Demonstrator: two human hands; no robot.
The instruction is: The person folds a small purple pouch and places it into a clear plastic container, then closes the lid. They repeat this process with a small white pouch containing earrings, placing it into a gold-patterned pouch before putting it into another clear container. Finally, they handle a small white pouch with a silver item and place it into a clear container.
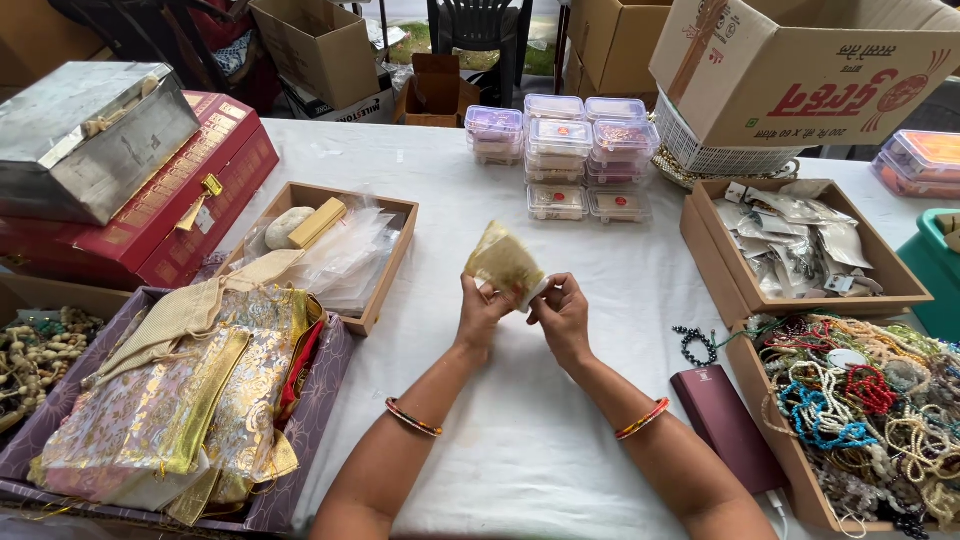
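Over the middle of the white-covered table [520, 440], both hands hold up a small gold sheer pouch [503, 262]. My left hand [480, 312] pinches its lower left edge. My right hand [562, 312] grips its lower right corner, where a bit of white shows. Each wrist wears a thin striped bangle. The pouch is raised off the cloth and tilted.
A tray of gold and pink fabric bags [190, 400] lies at left, with a wooden tray of clear packets [345, 250] behind it. Stacked clear boxes [575, 150] stand at the back. At right are a bead tray [870, 410], a packet tray [800, 240] and a maroon case [725, 425].
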